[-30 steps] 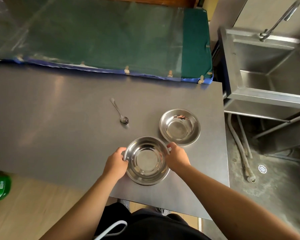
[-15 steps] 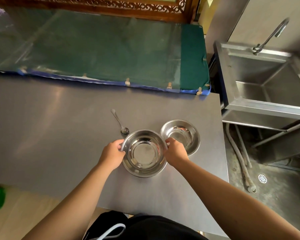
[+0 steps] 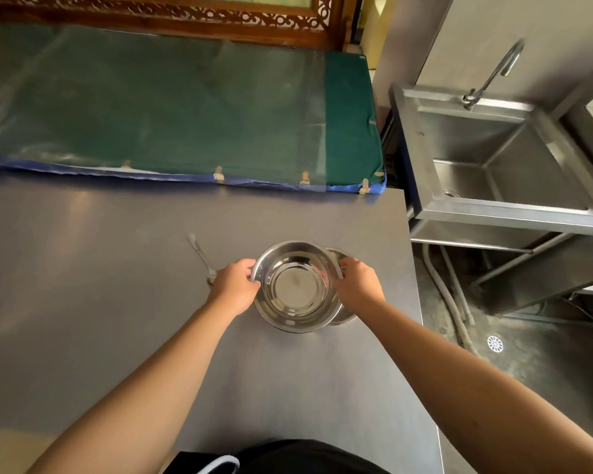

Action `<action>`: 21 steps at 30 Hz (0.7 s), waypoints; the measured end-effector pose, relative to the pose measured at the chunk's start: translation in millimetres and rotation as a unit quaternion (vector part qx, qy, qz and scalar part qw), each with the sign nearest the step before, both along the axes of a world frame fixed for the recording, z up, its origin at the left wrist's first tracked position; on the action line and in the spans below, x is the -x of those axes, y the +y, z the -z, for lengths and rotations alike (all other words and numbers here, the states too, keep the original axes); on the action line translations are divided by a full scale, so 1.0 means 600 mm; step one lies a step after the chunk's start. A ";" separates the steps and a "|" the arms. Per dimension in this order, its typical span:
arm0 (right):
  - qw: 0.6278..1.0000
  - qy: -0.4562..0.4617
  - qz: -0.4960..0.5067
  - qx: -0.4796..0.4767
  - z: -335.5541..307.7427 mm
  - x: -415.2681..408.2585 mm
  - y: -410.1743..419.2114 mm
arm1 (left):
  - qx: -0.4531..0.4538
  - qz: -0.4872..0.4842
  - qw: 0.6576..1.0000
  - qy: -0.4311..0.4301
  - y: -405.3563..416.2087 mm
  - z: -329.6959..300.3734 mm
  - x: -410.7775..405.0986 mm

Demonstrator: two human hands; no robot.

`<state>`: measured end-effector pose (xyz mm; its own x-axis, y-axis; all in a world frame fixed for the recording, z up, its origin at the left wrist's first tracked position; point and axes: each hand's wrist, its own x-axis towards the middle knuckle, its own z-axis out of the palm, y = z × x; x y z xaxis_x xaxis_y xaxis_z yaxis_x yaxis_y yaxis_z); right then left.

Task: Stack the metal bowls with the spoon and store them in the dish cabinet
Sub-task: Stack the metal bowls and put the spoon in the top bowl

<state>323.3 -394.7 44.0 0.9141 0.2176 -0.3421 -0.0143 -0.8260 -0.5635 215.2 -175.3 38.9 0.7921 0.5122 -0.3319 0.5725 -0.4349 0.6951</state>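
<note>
both hands, left (image 3: 235,287) and right (image 3: 358,285), grip the top bowl (image 3: 293,285) by its rim. it mostly covers the second bowl (image 3: 344,314). spoon (image 3: 201,258) lies on the counter (image 3: 100,268) beside the left hand.

The bowls (image 3: 293,285) and spoon (image 3: 199,253) are shiny polished metal. The surface (image 3: 100,268) is smooth, matt grey with soft glare. The sink (image 3: 493,159) is brushed steel; the mat (image 3: 350,114) is green cloth under glossy plastic film.
</note>
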 end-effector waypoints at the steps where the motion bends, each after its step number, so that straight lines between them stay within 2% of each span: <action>1: 1.000 -0.001 0.005 0.000 0.002 -0.006 -0.006 | -0.001 0.005 1.000 0.004 -0.004 0.002 -0.010; 15: 0.997 0.019 0.067 0.020 0.069 -0.074 -0.072 | -0.008 0.084 0.995 0.050 -0.061 0.051 -0.110; 21: 0.998 -0.010 0.054 0.031 0.085 -0.083 -0.078 | -0.017 0.054 0.997 0.049 -0.074 0.077 -0.120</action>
<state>373.3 -441.3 -7.2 0.9382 0.0962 -0.3324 -0.0941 -0.8535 -0.5126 287.1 -219.5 -7.1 0.8079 0.4381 -0.3942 0.5855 -0.5194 0.6224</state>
